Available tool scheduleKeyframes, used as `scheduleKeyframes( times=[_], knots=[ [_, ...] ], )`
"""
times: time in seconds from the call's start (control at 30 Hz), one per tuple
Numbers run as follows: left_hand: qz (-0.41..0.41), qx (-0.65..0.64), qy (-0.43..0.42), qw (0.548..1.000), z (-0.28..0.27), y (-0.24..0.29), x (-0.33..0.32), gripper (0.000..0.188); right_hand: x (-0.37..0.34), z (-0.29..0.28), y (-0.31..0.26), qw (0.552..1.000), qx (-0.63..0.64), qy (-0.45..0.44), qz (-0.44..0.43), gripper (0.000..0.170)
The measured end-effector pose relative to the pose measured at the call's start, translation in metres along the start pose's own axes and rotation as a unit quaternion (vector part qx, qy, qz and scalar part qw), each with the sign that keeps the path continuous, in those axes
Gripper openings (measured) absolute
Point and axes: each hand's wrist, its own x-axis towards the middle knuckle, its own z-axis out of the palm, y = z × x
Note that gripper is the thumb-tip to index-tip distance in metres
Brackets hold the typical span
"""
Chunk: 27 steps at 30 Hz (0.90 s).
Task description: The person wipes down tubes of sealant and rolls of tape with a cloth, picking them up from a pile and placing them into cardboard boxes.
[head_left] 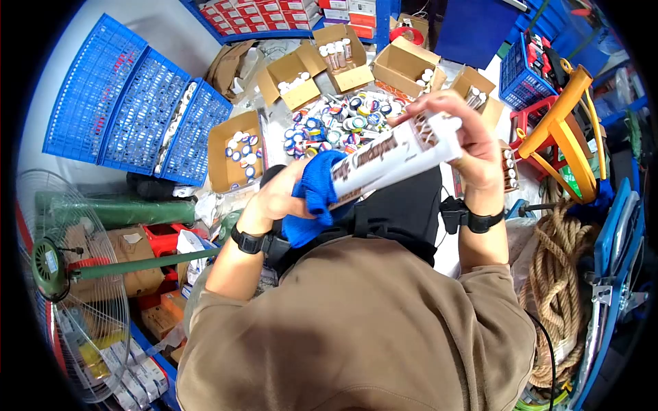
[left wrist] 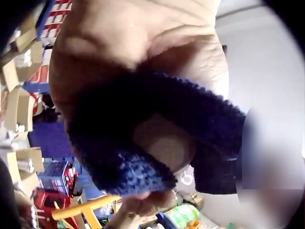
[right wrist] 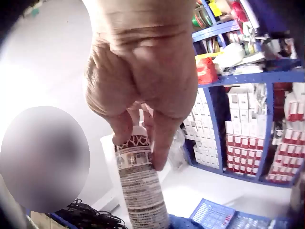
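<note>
The tube [head_left: 384, 166] is white with brown lettering and a brown net-like pattern near one end; the cloth [head_left: 314, 195] is bright blue. The shirt [head_left: 363, 315] is brown, the trousers [head_left: 408, 212] black, the crates [head_left: 96, 89] blue, the cardboard boxes [head_left: 217, 159] tan, the rope [head_left: 556, 274] straw-coloured, the fan motor [head_left: 49, 269] green, and the stacked boxes [head_left: 257, 15] red and white

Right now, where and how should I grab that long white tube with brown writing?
I'd take the long white tube round its bare middle, coming from above. Its straight, slanting cylinder should let fingers curl around there. The left hand holds a textured blue cloth around one end, and the right hand grips the other.
</note>
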Motion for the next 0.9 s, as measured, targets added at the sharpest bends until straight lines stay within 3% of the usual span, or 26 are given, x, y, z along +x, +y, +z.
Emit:
scheduleKeyframes(
  times=[0.07, 0.17, 0.2, 0.23, 0.3, 0.37, 0.43, 0.5, 0.53, 0.63, 0.77, 0.83, 0.9],
  knots=[
    [-0.039, -0.216, -0.045, 0.974, 0.009, -0.015, 0.005, 0.096, -0.001, -0.005, 0.018, 0.997, 0.062, -0.04, 0.0, 0.055],
    [-0.06, -0.241, -0.089, 0.965, 0.001, -0.041, 0.011, 0.098, 0.001, -0.018, 0.035, 0.995, 0.069, -0.052, 0.054, 0.055],
    [-0.07, -0.242, -0.086, 0.964, 0.006, -0.039, 0.011, 0.097, 0.0, -0.019, 0.044, 0.995, 0.082, -0.024, 0.058, 0.056],
    [-0.002, -0.153, -0.05, 0.987, 0.006, -0.049, 0.02, 0.091, 0.002, -0.013, 0.047, 0.992, 0.094, 0.048, 0.069, 0.056],
    [0.036, -0.053, 0.104, 0.993, 0.017, -0.056, 0.027, 0.077, 0.007, -0.01, 0.067, 0.974, -0.005, 0.211, 0.086, 0.055],
    [0.11, -0.061, 0.159, 0.979, 0.019, -0.061, 0.041, 0.049, 0.0, -0.005, 0.082, 0.934, -0.111, 0.298, 0.16, 0.033],
    [0.224, 0.13, 0.254, 0.932, 0.012, -0.075, 0.058, 0.04, -0.01, 0.013, 0.096, 0.924, -0.188, 0.289, 0.168, 0.027],
    [0.298, 0.098, 0.3, 0.901, 0.02, -0.075, 0.072, 0.035, -0.016, 0.044, 0.092, 0.935, -0.211, 0.223, 0.179, 0.03],
    [0.288, 0.045, 0.299, 0.909, 0.018, -0.079, 0.075, 0.039, -0.017, 0.051, 0.098, 0.927, -0.29, 0.194, 0.14, 0.034],
    [0.267, -0.063, 0.269, 0.923, 0.018, -0.084, 0.081, 0.058, -0.013, 0.058, 0.107, 0.909, -0.36, 0.206, 0.045, 0.04],
    [0.294, -0.104, 0.254, 0.915, 0.029, -0.069, 0.088, 0.066, -0.012, 0.059, 0.115, 0.907, -0.366, 0.205, 0.04, 0.048],
    [0.289, -0.083, 0.278, 0.913, 0.023, -0.067, 0.091, 0.065, -0.013, 0.06, 0.121, 0.887, -0.432, 0.159, 0.036, 0.058],
    [0.301, -0.065, 0.302, 0.902, 0.02, -0.066, 0.092, 0.062, -0.013, 0.065, 0.125, 0.911, -0.382, 0.142, 0.055, 0.059]
  ],
)
